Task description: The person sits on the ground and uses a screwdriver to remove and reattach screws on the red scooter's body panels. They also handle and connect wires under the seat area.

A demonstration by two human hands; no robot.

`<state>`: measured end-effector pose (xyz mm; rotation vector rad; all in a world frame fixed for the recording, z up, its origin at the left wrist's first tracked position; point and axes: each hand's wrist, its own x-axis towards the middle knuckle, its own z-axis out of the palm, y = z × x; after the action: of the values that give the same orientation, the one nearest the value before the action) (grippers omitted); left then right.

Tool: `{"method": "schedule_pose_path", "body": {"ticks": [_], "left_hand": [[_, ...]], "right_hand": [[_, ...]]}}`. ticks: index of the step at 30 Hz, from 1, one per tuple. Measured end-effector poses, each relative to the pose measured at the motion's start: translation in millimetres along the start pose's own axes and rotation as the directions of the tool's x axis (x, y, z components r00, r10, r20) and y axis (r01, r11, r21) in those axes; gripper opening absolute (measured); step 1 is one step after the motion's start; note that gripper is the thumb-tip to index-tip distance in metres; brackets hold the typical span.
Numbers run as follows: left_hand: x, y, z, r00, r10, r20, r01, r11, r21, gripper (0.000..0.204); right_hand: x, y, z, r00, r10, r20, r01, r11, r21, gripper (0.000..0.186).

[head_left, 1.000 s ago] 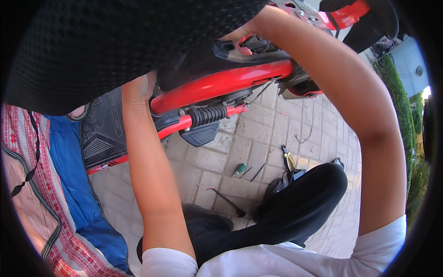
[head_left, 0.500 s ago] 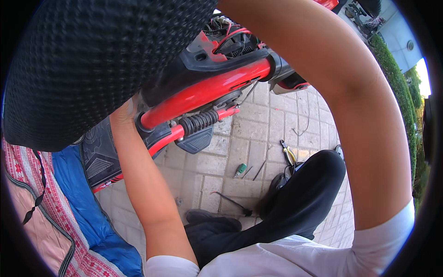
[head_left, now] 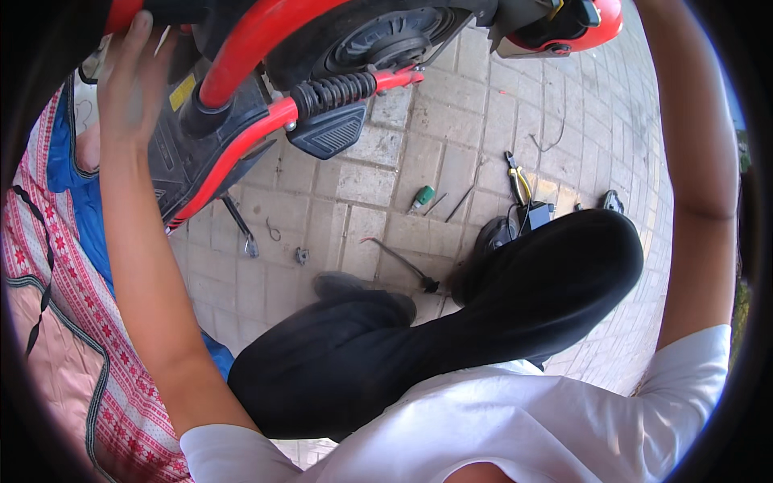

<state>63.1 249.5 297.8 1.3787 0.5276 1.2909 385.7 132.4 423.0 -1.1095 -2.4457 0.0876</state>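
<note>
A red and black electric scooter point(head_left: 266, 56) fills the upper left, with its wheel hub point(head_left: 386, 44), coiled shock absorber point(head_left: 334, 95) and black footrest point(head_left: 328, 130) showing. My left hand point(head_left: 133, 84) is raised at its far left, slightly blurred. Its fingers stretch upward and apart against a red and black part point(head_left: 149, 14) at the top edge; no object shows wrapped in them. My right forearm point(head_left: 696, 105) reaches up along the right side and leaves the picture at the top, so my right hand is out of sight.
On the paving bricks lie a green-handled screwdriver point(head_left: 423, 196), yellow-handled pliers point(head_left: 519, 179), a black box point(head_left: 534, 214), a cable with a plug point(head_left: 403, 262) and a bent wire point(head_left: 551, 141). A kickstand point(head_left: 240, 225) juts down. A patterned quilt point(head_left: 80, 322) lies at left.
The black textured seat has gone from the upper left of the picture. The scooter sits higher in view. My left hand has moved up and left, and its fingers now show.
</note>
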Motion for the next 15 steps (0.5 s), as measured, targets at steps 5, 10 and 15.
{"method": "schedule_pose_path", "body": {"ticks": [5,10,15], "left_hand": [[-110.6,3.0,16.1,0.947,0.202,-0.251,0.031,0.718,0.696,0.021],[-194.8,-48.5,78.0,0.491,-0.829,0.266,0.428,0.496,0.755,0.018],[-317.0,-158.0,43.1,0.224,-0.904,0.364,-0.055,0.361,0.931,0.024]], "right_hand": [[-127.3,-15.3,128.8,0.883,-0.174,0.437,0.033,0.949,0.312,0.023],[-248.9,21.0,302.0,0.521,-0.167,0.837,0.037,0.984,0.174,0.029],[-290.7,26.3,386.3,0.605,-0.097,0.79,0.083,0.995,0.059,0.026]]}}
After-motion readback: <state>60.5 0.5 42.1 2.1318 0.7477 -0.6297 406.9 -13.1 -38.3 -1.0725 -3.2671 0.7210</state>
